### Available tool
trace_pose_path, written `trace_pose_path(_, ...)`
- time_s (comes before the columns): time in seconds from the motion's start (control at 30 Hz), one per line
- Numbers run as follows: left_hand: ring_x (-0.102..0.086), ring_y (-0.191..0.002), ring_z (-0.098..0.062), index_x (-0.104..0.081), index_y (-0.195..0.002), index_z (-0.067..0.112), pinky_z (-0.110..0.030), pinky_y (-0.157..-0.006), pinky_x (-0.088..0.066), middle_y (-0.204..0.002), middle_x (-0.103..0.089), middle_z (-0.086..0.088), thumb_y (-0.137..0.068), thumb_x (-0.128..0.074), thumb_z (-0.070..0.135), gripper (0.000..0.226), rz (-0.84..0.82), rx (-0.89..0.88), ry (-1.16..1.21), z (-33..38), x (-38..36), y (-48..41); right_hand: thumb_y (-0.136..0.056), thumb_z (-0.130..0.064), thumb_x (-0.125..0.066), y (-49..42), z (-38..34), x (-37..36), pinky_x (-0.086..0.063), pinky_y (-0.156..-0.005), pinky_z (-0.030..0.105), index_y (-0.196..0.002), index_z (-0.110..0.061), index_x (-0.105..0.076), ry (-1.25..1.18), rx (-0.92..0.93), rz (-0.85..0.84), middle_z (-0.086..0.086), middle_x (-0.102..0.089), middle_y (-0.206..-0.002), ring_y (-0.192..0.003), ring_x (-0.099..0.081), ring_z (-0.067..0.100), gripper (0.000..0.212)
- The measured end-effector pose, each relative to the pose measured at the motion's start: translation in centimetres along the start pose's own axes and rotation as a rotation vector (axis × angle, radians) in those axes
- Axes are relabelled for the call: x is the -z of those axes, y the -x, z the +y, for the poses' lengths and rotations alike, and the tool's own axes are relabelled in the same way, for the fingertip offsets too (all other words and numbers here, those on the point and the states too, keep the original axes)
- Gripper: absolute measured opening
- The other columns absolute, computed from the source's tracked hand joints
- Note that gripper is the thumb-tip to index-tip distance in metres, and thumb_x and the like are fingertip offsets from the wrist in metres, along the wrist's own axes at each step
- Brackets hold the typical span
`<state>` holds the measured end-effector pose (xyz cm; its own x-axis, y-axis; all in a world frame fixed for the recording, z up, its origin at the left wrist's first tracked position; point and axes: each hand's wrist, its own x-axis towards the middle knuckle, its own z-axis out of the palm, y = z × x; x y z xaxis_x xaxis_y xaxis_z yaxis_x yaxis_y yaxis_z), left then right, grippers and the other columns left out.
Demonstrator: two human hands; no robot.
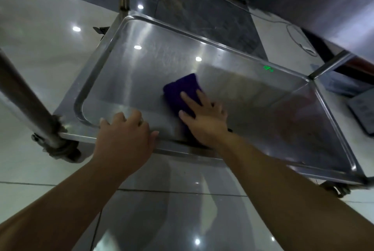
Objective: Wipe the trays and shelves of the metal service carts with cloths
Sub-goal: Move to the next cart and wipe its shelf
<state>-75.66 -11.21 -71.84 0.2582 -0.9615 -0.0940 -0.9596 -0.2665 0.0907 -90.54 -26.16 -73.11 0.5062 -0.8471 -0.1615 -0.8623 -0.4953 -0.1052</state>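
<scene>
Much is seemingly remaining: the right hand, fingers flat, is pressing the purple cloth onto the middle of the bottom tray while the left hand is gripping its near rim.

Both bare forearms are extended forward and down, the left hand is curled with fingers hooked over the tray rim, and the right hand is laid flat, fingers spread, on the purple cloth.

Head view, steeply down, close above tray
</scene>
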Motion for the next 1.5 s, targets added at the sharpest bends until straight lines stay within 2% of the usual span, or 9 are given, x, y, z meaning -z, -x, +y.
trace_pose_path(0.13, -0.053, -0.097, -0.027, -0.059, -0.108, 0.017, -0.048, -0.088, -0.044, -0.106, -0.055, -0.005, -0.092, -0.006, 0.053, 0.066, -0.030, -0.059, -0.043, -1.0, -0.2, -0.1, -0.087, -0.063, -0.027, 4.8, 3.6, 0.0, -0.024, -0.101, 0.041, -0.134, -0.067, -0.008, -0.022, 0.294, 0.044, -0.017, -0.016, -0.156, -0.126, -0.031, 0.032, 0.051)
trace_pose_path(0.3, -0.053, -0.094, -0.034, -0.060, -0.106, 0.008, -0.047, -0.085, -0.045, -0.105, -0.055, -0.012, -0.095, -0.025, 0.045, 0.053, -0.035, -0.020, -0.030, 0.2, 0.5, -0.4, -0.096, -0.054, -0.031, 3.7, 11.7, 1.5, -0.019, -0.108, 0.049, -0.144, -0.054, -0.009, -0.070, -0.555, -0.025, -0.008, -0.008, -0.159, -0.138, -0.017, 0.037, 0.052)
trace_pose_path(0.37, -0.053, -0.096, -0.034, -0.061, -0.103, 0.008, -0.045, -0.084, -0.045, -0.106, -0.056, -0.013, -0.093, -0.034, 0.041, 0.044, 0.002, -0.019, 0.025, 1.2, 0.5, -0.6, -0.095, -0.055, -0.028, 3.4, 10.5, 1.5, -0.017, -0.107, 0.052, -0.144, -0.052, -0.006, -0.100, -0.660, -0.044, -0.006, -0.005, -0.159, -0.139, -0.010, 0.040, 0.054)
trace_pose_path(0.63, -0.049, -0.117, -0.040, -0.065, -0.108, 0.009, -0.059, -0.093, -0.037, -0.120, -0.059, -0.013, -0.091, -0.047, 0.035, 0.036, 0.048, -0.134, 0.111, 2.5, -0.9, -1.0, -0.087, -0.067, -0.017, 9.4, 6.9, -0.1, -0.035, -0.091, 0.040, -0.140, -0.059, -0.010, 0.032, 0.162, 0.034, -0.011, -0.016, -0.156, -0.108, -0.036, 0.026, 0.054)
trace_pose_path(0.8, -0.055, -0.108, -0.044, -0.068, -0.103, 0.006, -0.063, -0.088, -0.040, -0.111, -0.064, -0.015, -0.090, -0.051, 0.025, 0.029, 0.085, -0.147, 0.153, 2.6, -0.7, -1.2, -0.095, -0.056, -0.032, 7.0, 12.3, 1.0, -0.027, -0.101, 0.045, -0.140, -0.060, -0.006, -0.045, -0.481, -0.013, -0.010, -0.013, -0.157, -0.125, -0.027, 0.034, 0.052)
trace_pose_path(0.9, -0.049, -0.119, -0.041, -0.064, -0.115, 0.008, -0.060, -0.096, -0.035, -0.124, -0.059, -0.013, -0.092, -0.046, 0.024, 0.034, 0.076, -0.115, 0.191, 2.7, -0.8, -1.0, -0.094, -0.057, -0.027, 5.6, 9.1, 0.4, -0.025, -0.099, 0.048, -0.142, -0.055, -0.007, -0.011, -0.614, 0.002, -0.005, -0.009, -0.158, -0.125, -0.025, 0.038, 0.052)
trace_pose_path(1.23, -0.061, -0.089, -0.032, -0.063, -0.101, 0.013, -0.044, -0.079, -0.046, -0.111, -0.061, -0.009, -0.087, -0.055, 0.026, 0.021, 0.114, -0.137, 0.222, 1.9, -0.3, -0.8, -0.085, -0.070, -0.011, 9.0, 6.0, -0.9, -0.031, -0.098, 0.044, -0.140, -0.059, -0.005, 0.042, 0.140, 0.049, -0.012, -0.008, -0.158, -0.120, -0.030, 0.028, 0.056)
trace_pose_path(1.37, -0.045, -0.123, -0.037, -0.040, -0.132, 0.026, -0.057, -0.097, -0.036, -0.150, -0.031, -0.004, -0.091, -0.042, 0.038, 0.042, -0.005, -0.067, 0.155, 3.1, -0.4, -1.2, -0.094, -0.057, -0.030, 6.1, 13.4, 0.8, -0.030, -0.102, 0.046, -0.143, -0.055, -0.009, 0.123, -0.228, 0.027, -0.010, -0.011, -0.158, -0.129, -0.032, 0.037, 0.053)
trace_pose_path(1.5, -0.035, -0.125, -0.039, -0.023, -0.134, 0.040, -0.059, -0.095, -0.037, -0.152, -0.021, 0.005, -0.092, -0.029, 0.052, 0.044, -0.089, 0.000, 0.017, 5.3, -0.6, -1.8, -0.097, -0.054, -0.022, 0.8, 14.1, 2.0, -0.010, -0.108, 0.059, -0.147, -0.046, -0.003, -0.132, -0.690, -0.024, -0.001, 0.001, -0.160, -0.140, -0.003, 0.045, 0.054)
